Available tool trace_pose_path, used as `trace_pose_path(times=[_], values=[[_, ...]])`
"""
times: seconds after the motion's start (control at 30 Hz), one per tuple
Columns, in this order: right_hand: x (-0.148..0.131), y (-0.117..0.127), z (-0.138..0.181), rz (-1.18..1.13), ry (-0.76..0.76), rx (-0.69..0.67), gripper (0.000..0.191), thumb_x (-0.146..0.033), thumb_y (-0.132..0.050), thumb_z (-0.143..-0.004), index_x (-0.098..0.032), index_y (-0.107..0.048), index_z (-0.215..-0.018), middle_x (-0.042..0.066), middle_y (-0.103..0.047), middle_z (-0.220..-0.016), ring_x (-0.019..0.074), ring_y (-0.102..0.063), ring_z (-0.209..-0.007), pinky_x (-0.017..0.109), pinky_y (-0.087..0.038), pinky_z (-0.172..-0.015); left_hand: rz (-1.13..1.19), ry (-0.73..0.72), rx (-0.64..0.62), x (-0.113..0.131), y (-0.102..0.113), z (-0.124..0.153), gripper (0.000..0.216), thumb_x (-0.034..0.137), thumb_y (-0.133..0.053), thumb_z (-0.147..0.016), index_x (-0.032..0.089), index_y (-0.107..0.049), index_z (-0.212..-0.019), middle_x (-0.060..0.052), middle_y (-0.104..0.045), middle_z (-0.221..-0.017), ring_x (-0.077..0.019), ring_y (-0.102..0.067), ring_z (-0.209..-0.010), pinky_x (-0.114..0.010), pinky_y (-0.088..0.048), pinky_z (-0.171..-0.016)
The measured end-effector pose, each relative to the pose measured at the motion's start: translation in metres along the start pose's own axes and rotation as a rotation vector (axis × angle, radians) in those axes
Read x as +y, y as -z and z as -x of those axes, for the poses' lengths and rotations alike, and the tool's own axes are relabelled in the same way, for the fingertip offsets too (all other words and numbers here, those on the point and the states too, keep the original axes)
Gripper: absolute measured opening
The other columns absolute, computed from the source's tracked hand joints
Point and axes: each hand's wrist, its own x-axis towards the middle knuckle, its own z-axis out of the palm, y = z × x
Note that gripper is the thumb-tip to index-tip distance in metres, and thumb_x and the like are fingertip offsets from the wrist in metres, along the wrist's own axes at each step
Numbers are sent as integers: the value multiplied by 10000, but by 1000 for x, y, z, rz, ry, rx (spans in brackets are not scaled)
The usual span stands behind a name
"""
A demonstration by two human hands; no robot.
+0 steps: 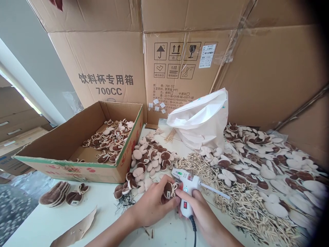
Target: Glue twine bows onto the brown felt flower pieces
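My left hand (151,204) is closed around a small brown and pink plush bow piece (168,189) with a cream string bow on it. Just to its right, my right hand (197,212) grips the handle of a white hot glue gun (187,183), whose nozzle points left, above the piece. The gun's black cord (194,230) runs down toward me. Both hands rest low over the white table (108,206).
An open cardboard tray (77,151) of finished pieces sits at left. Loose plush pieces (151,157) lie ahead, many more (269,164) at right, beside a heap of cream string bows (241,202). A white plastic bag (203,120) and tall cartons (164,61) stand behind.
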Motion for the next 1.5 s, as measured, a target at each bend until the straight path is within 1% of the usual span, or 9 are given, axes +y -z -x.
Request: trace_pose_path(times=[0.17,0.3,0.47,0.67,0.87,0.97,1.13,1.5], values=[[-1,1,2,-3,6,-14,254,-368,-709,-875,-192,-568,-993,-50,-633,-612,183,-633,-548,295,-404,-524,1,3,-13,3,1,0,211,306,-576,-990,255,-494,-1179,-5,-697,-926,-186,-595,-786,-281,-425,-679],[-3,1,5,20,12,-9,223,-342,-695,-886,-191,-567,-989,-56,-620,-579,180,-629,-538,295,-407,-525,-36,-2,-16,3,1,0,222,299,-585,-981,261,-492,-1179,2,-701,-914,-185,-583,-766,-281,-418,-670],[-5,-2,6,5,10,-2,220,-329,-701,-890,-193,-567,-998,-65,-617,-591,174,-630,-536,292,-414,-522,-48,-8,-15,4,1,0,214,307,-574,-986,257,-495,-1178,-4,-712,-924,-185,-589,-760,-283,-419,-665],[-6,-1,6,8,-2,2,188,-321,-704,-892,-195,-580,-959,-53,-630,-585,177,-633,-535,289,-406,-516,-49,-17,-9,3,0,1,222,297,-575,-978,244,-497,-1179,-13,-723,-913,-191,-605,-766,-285,-423,-658],[-4,-2,8,21,16,26,203,-349,-720,-866,-206,-578,-844,-46,-620,-579,179,-633,-533,294,-418,-514,-40,-29,-6,3,0,0,207,292,-573,-983,246,-497,-1170,-12,-728,-894,-193,-616,-764,-284,-426,-653],[-5,-3,9,19,22,27,195,-343,-718,-867,-204,-583,-848,-50,-611,-571,174,-623,-526,294,-423,-518,-30,-33,-11,4,1,0,206,287,-570,-984,243,-497,-1172,-16,-736,-903,-194,-623,-771,-287,-434,-662],[-8,-3,9,10,-11,37,211,-350,-737,-863,-199,-591,-869,-43,-626,-596,180,-635,-540,291,-408,-517,-12,-39,-24,5,2,1,208,302,-561,-992,237,-495,-1178,-16,-750,-883,-205,-645,-794,-303,-449,-689],[-6,-4,10,17,12,26,197,-343,-722,-874,-201,-586,-859,-44,-620,-573,179,-628,-534,294,-392,-516,-45,-23,-19,3,1,2,218,291,-572,-984,243,-489,-1181,-5,-730,-844,-199,-624,-749,-290,-412,-639]])
